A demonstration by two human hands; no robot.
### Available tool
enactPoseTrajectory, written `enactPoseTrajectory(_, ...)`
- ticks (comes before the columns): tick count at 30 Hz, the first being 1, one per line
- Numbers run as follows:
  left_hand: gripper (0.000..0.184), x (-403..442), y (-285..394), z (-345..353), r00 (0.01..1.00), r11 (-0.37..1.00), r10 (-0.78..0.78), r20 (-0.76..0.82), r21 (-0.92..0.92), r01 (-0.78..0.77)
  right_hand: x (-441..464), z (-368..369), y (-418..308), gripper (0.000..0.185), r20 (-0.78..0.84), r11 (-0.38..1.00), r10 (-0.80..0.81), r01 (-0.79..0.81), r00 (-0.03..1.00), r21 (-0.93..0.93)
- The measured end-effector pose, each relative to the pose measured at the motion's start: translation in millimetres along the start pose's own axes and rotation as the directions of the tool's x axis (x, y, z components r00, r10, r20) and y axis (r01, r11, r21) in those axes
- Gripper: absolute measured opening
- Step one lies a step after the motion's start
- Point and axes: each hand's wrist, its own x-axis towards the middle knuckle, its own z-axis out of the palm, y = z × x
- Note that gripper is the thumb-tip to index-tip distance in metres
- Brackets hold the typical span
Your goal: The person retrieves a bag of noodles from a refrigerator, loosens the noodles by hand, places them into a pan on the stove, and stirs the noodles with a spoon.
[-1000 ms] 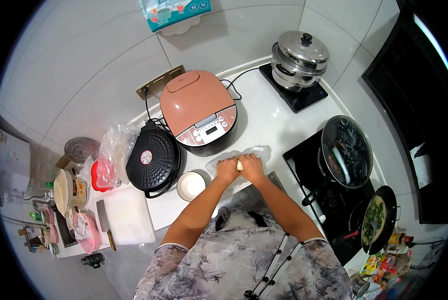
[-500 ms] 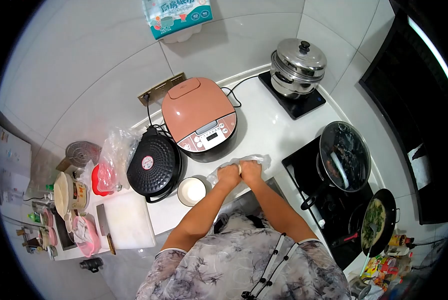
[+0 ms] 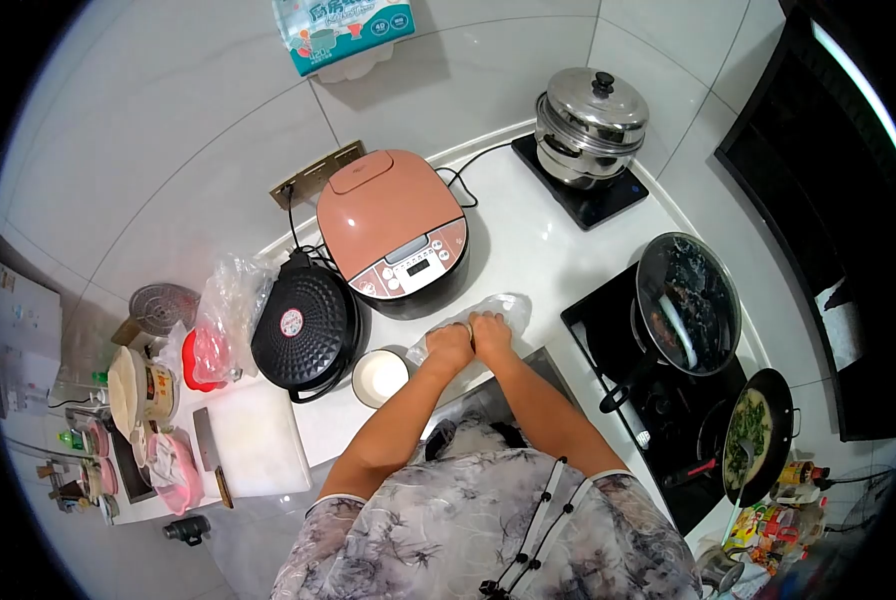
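At the counter's front edge, my left hand [image 3: 450, 347] and my right hand [image 3: 491, 334] are close together, both with curled fingers. They grip a clear, crumpled plastic bag [image 3: 513, 308], which spreads out on either side of them. The bag's contents, if any, are hidden by my fingers. Just left of my left hand stands a white bowl [image 3: 380, 379] with a dark rim and something pale inside. Behind my hands is a pink rice cooker [image 3: 393, 215].
A black round electric griddle [image 3: 303, 330] sits on the left, near a white cutting board [image 3: 258, 435] and a knife [image 3: 208, 440]. On the right, a lidded pan [image 3: 688, 300] rests on the black stove [image 3: 608, 325], beside a pan of greens [image 3: 758, 430]. A steel steamer [image 3: 593, 125] stands behind.
My hands remain together at the bag; my right hand has shifted slightly up and left. A pale bit visible between them before is now mostly hidden. The whole view has tilted slightly.
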Motion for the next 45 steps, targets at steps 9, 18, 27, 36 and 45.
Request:
enactPoseTrajectory(9, 0.034, 3, -10, 6, 0.997, 1.0, -0.007, -0.078, -0.025, 0.005, 8, -4, -8, 0.021, 0.079, 0.999, 0.007, -0.004, 0.997, -0.046)
enactPoseTrajectory(18, 0.03, 2, -2, -10, 0.999, 0.999, -0.011, -0.047, -0.041, 0.009, 19, -23, -11, 0.025, 0.168, 0.994, 0.052, -0.036, 0.984, -0.101)
enactPoseTrajectory(27, 0.029, 4, -8, 0, 0.999, 0.999, -0.003, -0.036, -0.038, 0.002, 19, -7, -3, 0.024, 0.121, 0.995, -0.024, 0.035, 0.992, -0.09)
enactPoseTrajectory(36, 0.023, -7, -19, 18, 0.994, 0.988, 0.048, -0.094, -0.144, -0.061, 37, 24, 81, 0.033, 0.146, 0.96, -0.215, 0.237, 0.966, -0.152)
enactPoseTrajectory(45, 0.029, -12, -35, 9, 0.956, 0.908, 0.129, -0.264, -0.357, -0.221, 31, -27, 60, 0.041, 0.248, 0.96, -0.28, 0.264, 0.927, 0.098)
